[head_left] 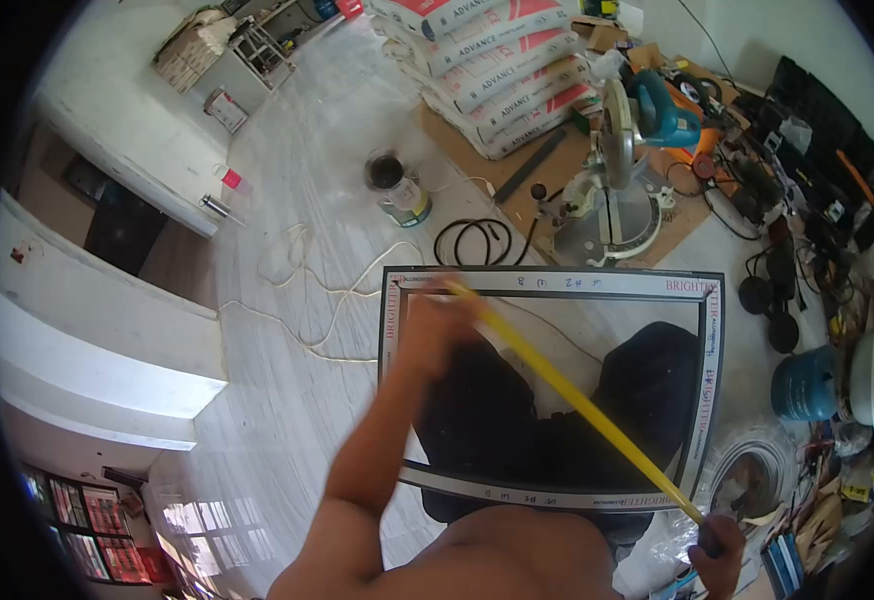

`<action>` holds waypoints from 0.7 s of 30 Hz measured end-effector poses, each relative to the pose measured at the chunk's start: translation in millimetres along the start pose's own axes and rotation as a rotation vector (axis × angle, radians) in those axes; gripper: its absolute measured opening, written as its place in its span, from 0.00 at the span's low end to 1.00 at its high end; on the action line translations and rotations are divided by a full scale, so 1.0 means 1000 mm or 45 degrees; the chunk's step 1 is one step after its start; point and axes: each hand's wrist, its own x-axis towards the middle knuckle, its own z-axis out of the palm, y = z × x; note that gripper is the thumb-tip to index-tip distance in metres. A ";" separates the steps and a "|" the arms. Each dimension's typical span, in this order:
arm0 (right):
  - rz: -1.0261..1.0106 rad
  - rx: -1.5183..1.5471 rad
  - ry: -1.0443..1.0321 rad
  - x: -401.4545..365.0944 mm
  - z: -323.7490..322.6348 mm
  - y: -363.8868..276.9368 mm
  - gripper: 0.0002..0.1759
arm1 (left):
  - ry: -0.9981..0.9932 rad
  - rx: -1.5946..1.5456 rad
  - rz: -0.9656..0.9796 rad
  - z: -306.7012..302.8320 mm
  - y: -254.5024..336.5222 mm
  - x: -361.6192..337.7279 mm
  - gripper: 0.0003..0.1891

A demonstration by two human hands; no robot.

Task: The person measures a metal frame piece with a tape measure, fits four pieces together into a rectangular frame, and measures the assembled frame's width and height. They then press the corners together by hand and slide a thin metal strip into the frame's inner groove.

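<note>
A rectangular aluminium frame (712,400) with printed tape on its faces lies across the person's lap and legs. Stretched diagonally over it is a yellow tape measure blade (582,405). My left hand (442,330), blurred by motion, is at the blade's upper end near the frame's top left corner; its fingers are smeared. Just outside the lower right corner, my right hand (719,550) is closed around the dark tape measure case (707,537). The dark trousers show through the frame's opening.
Stacked white sacks (502,70) stand ahead, beside a mitre saw (617,170) on cardboard. A can (402,195), black cable (472,242) and white cord (332,320) lie on the floor. Tools, a blue container (804,384) and coiled tubing (752,470) crowd the right.
</note>
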 end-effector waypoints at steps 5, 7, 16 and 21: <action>0.008 0.317 0.247 -0.028 -0.014 0.051 0.27 | 0.406 -0.149 -0.066 -0.125 -0.025 0.075 0.17; 0.048 0.051 0.262 -0.023 -0.018 0.058 0.27 | 0.257 -0.051 -0.166 -0.133 -0.024 0.080 0.14; -0.115 -0.129 0.425 0.018 -0.023 0.004 0.21 | 0.008 -0.144 -0.222 -0.191 -0.085 0.131 0.08; -0.059 -0.092 0.507 0.010 -0.020 0.010 0.21 | -0.108 -0.175 -0.158 -0.180 -0.072 0.123 0.10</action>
